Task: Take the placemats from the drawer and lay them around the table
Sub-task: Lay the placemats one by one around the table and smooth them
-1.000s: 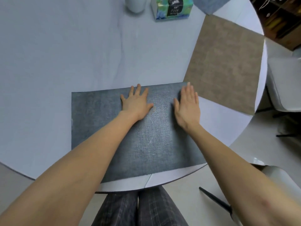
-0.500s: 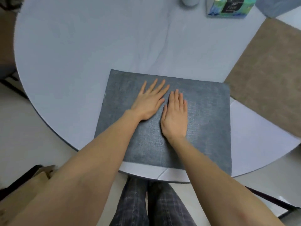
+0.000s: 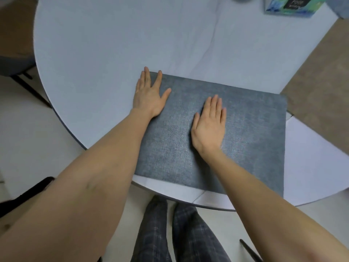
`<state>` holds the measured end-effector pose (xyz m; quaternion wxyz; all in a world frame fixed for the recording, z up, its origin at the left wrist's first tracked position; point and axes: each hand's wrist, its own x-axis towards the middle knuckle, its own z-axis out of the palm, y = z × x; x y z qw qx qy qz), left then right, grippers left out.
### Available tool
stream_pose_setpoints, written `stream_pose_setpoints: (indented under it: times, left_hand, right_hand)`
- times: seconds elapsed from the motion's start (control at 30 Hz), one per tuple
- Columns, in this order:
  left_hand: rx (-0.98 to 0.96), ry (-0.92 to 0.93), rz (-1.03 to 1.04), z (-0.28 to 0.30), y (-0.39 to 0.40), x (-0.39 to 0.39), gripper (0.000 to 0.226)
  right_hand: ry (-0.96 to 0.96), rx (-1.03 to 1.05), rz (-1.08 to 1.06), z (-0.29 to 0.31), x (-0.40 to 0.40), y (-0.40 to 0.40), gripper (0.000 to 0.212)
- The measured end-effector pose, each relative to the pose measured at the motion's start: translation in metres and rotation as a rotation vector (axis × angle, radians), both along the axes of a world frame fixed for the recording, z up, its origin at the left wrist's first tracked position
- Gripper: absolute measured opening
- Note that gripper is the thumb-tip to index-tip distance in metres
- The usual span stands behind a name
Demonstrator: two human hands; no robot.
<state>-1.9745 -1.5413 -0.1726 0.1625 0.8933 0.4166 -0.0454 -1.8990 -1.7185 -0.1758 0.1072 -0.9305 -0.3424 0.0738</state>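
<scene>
Head cam looking straight down at a round white table [image 3: 113, 44] that fills most of the frame. Far left there's a dark chair [image 3: 13, 67] tucked by the edge. Moving in, the left hand [image 3: 149, 95] lies flat, fingers spread, not gripping anything, palm down on the upper left corner of the grey placemat [image 3: 251, 133], with the outer fingers hanging over onto bare tabletop. That mat sits in the lower middle of the frame, near the table's front edge, slightly angled. The right hand [image 3: 210, 125] is also open and flat, pressed on the middle of the mat, well apart from the left one. Plaid trousers [image 3: 170, 233] show at the bottom. On the right edge a tan placemat [image 3: 324, 87] lies just beside the grey one's corner. Top right, a tissue box [image 3: 290, 5] and a sliver of another bluish mat [image 3: 340, 6].
</scene>
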Motion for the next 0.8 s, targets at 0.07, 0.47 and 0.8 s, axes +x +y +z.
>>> stream_pose_setpoints:
  times: [0.07, 0.47, 0.8]
  left_hand:
    - [-0.015, -0.016, -0.006, 0.002, 0.003, -0.004, 0.069]
    - [0.348, -0.088, -0.172, -0.001, 0.033, -0.014, 0.047]
    - [-0.508, -0.192, 0.002, 0.044, 0.1, 0.012, 0.031]
  right_hand:
    - [0.05, 0.056, 0.118, 0.004, -0.01, 0.03, 0.057]
    - [0.001, 0.034, 0.089, -0.004, -0.028, 0.07, 0.06]
    - [-0.008, -0.013, 0.072, -0.001, -0.029, 0.071, 0.061]
